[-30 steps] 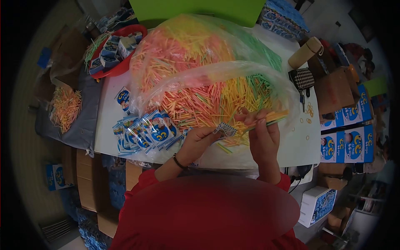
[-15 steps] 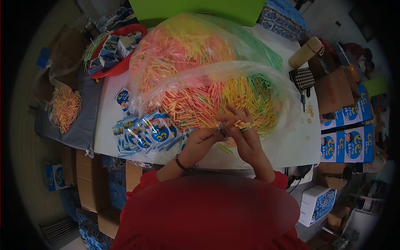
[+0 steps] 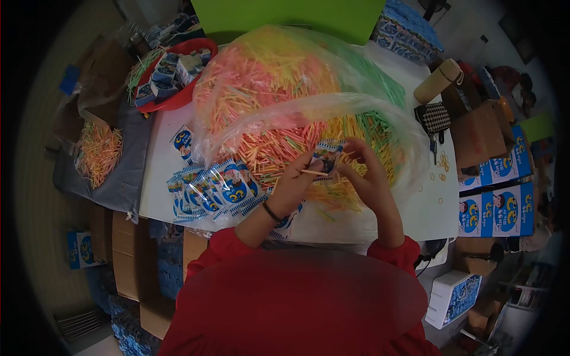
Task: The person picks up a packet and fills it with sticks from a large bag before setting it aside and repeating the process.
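My left hand [image 3: 292, 185] holds a small blue and white printed packet [image 3: 328, 155] above the sticks, with a thin pale stick [image 3: 314, 172] by its fingers. At the packet's right side is my right hand [image 3: 371, 178], thumb and fingers apart, with nothing visible between them. Behind both hands, a large clear plastic bag [image 3: 285, 110] lies open, full of pink, yellow and green sticks [image 3: 273, 145]. Left of my left hand, several flat printed packets [image 3: 217, 188] overlap on the white table [image 3: 159, 172].
A red basin [image 3: 181, 99] with small packs stands at the back left, near a pile of sticks [image 3: 99, 151] on grey cloth. On the right are a tan cylinder [image 3: 436, 83], a checkered pouch [image 3: 435, 117], rubber bands [image 3: 442, 161] and blue printed boxes [image 3: 504, 207].
The small bunch of sticks at my right hand is no longer visible there. My right hand has moved right and its fingers have spread. The packet in my left hand now shows its printed face.
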